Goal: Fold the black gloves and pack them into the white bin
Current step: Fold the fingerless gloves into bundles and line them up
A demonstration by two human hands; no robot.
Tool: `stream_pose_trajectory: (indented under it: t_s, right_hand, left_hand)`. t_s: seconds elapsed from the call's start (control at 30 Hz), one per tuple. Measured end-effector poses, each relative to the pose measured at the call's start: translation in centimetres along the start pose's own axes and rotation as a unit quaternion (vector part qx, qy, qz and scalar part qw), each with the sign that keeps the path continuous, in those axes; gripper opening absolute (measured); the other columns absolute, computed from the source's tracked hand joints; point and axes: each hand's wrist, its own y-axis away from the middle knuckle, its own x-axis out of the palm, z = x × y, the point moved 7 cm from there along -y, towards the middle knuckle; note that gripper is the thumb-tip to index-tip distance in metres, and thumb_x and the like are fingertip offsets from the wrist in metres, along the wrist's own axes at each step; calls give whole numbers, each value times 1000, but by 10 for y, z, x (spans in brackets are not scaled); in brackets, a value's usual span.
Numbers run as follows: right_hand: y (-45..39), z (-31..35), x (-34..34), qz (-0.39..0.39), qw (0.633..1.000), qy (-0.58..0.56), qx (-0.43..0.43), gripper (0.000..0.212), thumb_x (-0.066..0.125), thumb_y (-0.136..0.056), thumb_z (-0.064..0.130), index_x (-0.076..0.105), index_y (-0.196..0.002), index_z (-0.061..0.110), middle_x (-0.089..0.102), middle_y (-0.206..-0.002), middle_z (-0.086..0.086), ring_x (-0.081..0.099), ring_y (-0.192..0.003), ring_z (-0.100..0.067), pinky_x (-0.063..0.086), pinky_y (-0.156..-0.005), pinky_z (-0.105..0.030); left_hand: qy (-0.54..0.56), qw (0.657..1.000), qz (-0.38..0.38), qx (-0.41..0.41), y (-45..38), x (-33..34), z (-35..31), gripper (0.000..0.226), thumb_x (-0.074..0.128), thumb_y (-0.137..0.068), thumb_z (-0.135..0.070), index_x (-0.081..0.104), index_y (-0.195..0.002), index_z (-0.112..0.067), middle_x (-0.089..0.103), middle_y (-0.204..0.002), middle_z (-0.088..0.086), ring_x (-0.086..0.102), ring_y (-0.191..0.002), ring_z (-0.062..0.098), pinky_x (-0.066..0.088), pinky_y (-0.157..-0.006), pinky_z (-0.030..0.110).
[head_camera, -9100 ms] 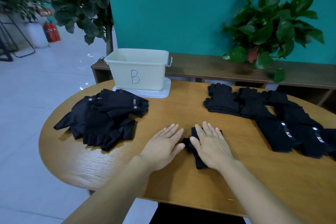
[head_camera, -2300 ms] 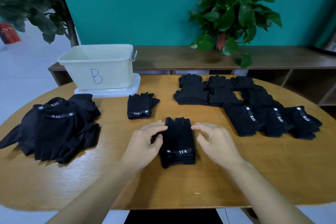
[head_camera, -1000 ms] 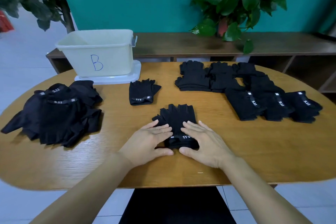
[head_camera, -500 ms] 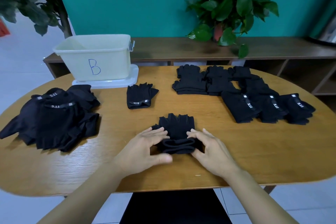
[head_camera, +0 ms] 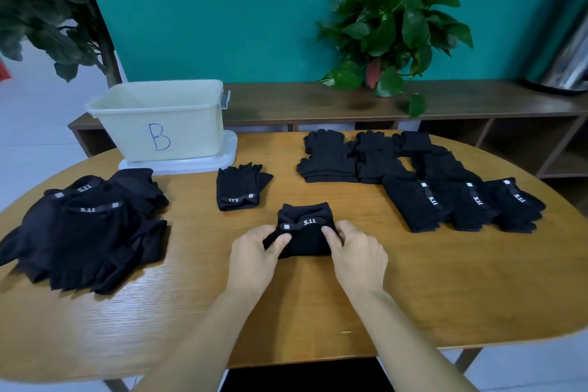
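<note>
Both hands, left hand (head_camera: 254, 251) and right hand (head_camera: 356, 251), pinch a folded glove (head_camera: 304, 232) between them, while the bin (head_camera: 159, 124) beyond the left hand looks empty, so packing seems unstarted.

On the table (head_camera: 413, 289), a folded glove (head_camera: 304, 234) lies at frame centre; a glove heap (head_camera: 82, 229) sits left, glove rows (head_camera: 420, 181) right, one glove (head_camera: 240, 186) just above — the bin (head_camera: 162, 119) upper left.
</note>
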Motion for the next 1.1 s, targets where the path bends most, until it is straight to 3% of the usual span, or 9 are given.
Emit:
stream_pose_trajectory:
  t_s: [0.1,0.3,0.5,0.63,0.73,0.8,0.87,1.0,1.1]
  right_hand:
    - [-6,4,5,-34,999,11,-10,30,60,-93,44,69,-88,16,63,-67,1,54,-56,-20,34,-54,-28]
    - [-10,15,6,-68,995,62,-37,30,85,-72,32,65,-61,14,52,-47,2,29,-38,-13,23,-47,-21]
    - [-11,7,-8,-13,998,58,-11,34,54,-95,47,70,-102,19,70,-87,5,63,-69,-17,47,-62,-28]
    - [-6,34,-33,-141,966,47,-213,12,69,-86,21,74,-93,13,71,-85,1,66,-70,-18,52,-64,-30]
    - [-5,60,-9,-27,935,100,-339,35,75,-81,15,69,-115,12,68,-119,-7,63,-113,-22,47,-99,-36]
    - [-4,59,19,108,918,139,-355,51,54,-98,24,42,-146,11,37,-154,-9,30,-144,-20,13,-117,-33]
    - [-4,47,39,222,913,151,-307,56,26,-107,33,7,-156,16,3,-164,-2,-2,-150,-13,-8,-118,-29]
    - [-2,37,47,232,928,145,-254,56,18,-107,35,-5,-155,18,-4,-164,1,-9,-149,-11,-8,-121,-30]
    - [5,38,48,214,945,146,-202,57,17,-107,36,-8,-155,17,-4,-164,-1,-9,-150,-14,-6,-122,-33]
  left_hand:
    - [-23,999,-9,-25,-4,2,8,41,66,-90,-39,67,-124,-16,70,-115,-3,63,-111,13,50,-93,27]
    - [-45,998,1,-45,-10,4,10,44,65,-89,-47,68,-122,-18,72,-112,-3,65,-105,12,54,-90,32]
    - [-38,999,-12,1,0,-13,-2,60,57,-90,-52,56,-136,-13,61,-130,1,57,-116,13,43,-95,24]
    - [-116,981,-39,150,17,-17,-31,44,51,-99,-33,54,-137,-11,53,-139,2,53,-124,19,43,-106,32]
    - [-223,945,23,237,33,12,-54,49,50,-100,-19,40,-146,-7,36,-154,7,33,-144,22,22,-116,28]
    - [-280,942,87,164,36,28,-38,57,27,-107,-30,3,-155,-11,-5,-161,2,-5,-150,15,0,-121,27]
    - [-333,928,122,113,40,34,-22,60,14,-106,-37,-18,-151,-13,-26,-157,1,-24,-146,13,-9,-121,30]
    - [-346,921,150,93,35,37,-10,60,9,-105,-42,-26,-146,-14,-31,-155,1,-27,-144,12,-12,-120,29]
    - [-352,913,164,127,26,35,-3,74,-24,-85,-61,-26,-145,-18,-30,-155,-2,-28,-143,11,-14,-118,27]
